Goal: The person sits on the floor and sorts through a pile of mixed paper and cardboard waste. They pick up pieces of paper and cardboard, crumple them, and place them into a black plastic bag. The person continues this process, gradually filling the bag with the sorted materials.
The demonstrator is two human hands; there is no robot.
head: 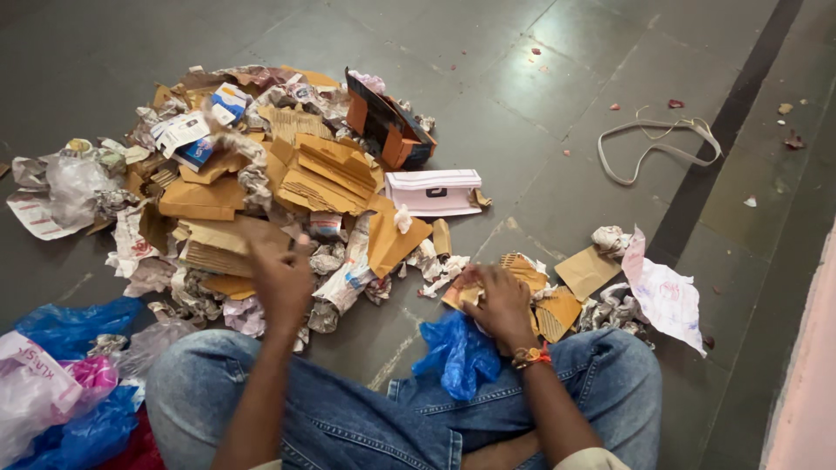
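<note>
Fingers of my right hand (501, 300) press down, grasping a torn cardboard scrap (522, 271) on the floor (540, 113) beside a blue plastic bag (457, 352). My left hand (280, 280) hovers blurred over the heap of cardboard and crumpled paper (261, 183); I cannot tell its grip.

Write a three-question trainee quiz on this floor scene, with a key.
1. True or false: the right hand rests on cardboard scraps.
2. What colour is the plastic bag by the right knee?
3. The left hand is over: A) the waste pile, B) the looped strap, C) the pink wall.

Key: 1 true. 2 blue. 3 A.
</note>
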